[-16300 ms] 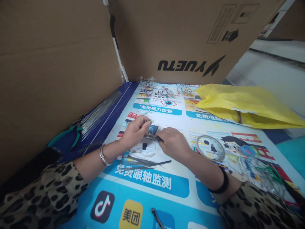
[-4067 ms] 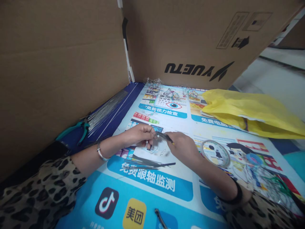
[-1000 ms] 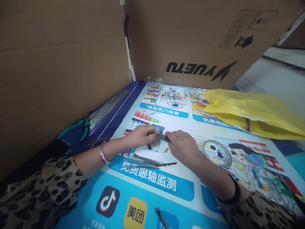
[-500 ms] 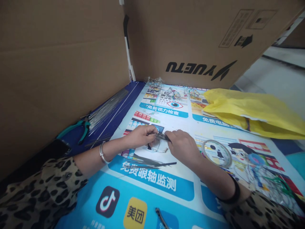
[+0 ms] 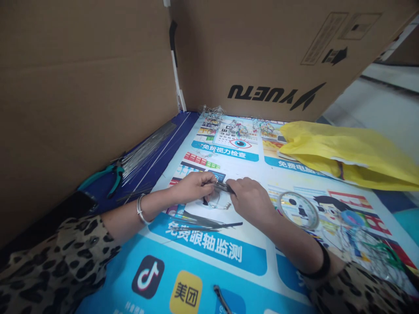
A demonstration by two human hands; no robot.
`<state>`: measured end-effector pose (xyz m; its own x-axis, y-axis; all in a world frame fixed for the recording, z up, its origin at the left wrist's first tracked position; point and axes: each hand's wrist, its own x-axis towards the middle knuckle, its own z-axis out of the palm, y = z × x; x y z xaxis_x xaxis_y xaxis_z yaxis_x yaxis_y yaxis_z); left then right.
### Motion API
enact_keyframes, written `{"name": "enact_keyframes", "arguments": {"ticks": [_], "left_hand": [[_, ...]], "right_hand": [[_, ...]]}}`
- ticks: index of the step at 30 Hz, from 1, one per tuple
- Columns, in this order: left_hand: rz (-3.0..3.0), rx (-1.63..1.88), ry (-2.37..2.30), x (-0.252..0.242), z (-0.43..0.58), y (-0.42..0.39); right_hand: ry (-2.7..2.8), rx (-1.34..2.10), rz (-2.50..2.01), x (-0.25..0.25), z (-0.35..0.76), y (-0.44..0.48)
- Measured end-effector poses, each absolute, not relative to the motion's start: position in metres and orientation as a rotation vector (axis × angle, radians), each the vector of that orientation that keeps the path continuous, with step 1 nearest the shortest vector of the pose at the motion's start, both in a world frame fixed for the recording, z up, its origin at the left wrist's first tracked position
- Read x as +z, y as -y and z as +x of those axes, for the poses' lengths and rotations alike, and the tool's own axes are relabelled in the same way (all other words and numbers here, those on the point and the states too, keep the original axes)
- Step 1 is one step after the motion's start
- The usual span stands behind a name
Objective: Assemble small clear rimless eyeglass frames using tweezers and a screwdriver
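Observation:
My right hand (image 5: 249,203) is closed round the handles of small pliers (image 5: 222,187), whose jaws point left toward my other hand. At the jaw tips, my left hand (image 5: 195,186) pinches a thin wire piece. A pale loop with small bead-like bits (image 5: 226,206) shows just under the jaws; whether it hangs from the pinched end or rests on the sheet I cannot tell. The fingertips hide the spot where jaws and wire meet. Below my hands lies a bundle of thin dark wires (image 5: 209,224) on the printed sheet.
Teal-handled pliers (image 5: 114,176) and a sheaf of straight wires (image 5: 147,148) lie at left. To the right are a tape roll (image 5: 317,213), tangled wire pieces (image 5: 369,248) and a yellow bag (image 5: 347,141). Cardboard walls (image 5: 262,52) close off the back and left. A dark tool (image 5: 222,300) lies in front.

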<state>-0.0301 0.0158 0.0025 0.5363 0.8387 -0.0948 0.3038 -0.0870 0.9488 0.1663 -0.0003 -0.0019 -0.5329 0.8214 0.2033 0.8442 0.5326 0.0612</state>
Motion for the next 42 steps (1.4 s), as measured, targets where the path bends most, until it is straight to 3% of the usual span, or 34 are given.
{"name": "enact_keyframes", "arguments": {"ticks": [42], "left_hand": [[1.54, 0.558, -1.023, 0.015, -0.027, -0.013]], "right_hand": [[2.555, -0.186, -1.631, -0.001, 0.167, 0.002]]}}
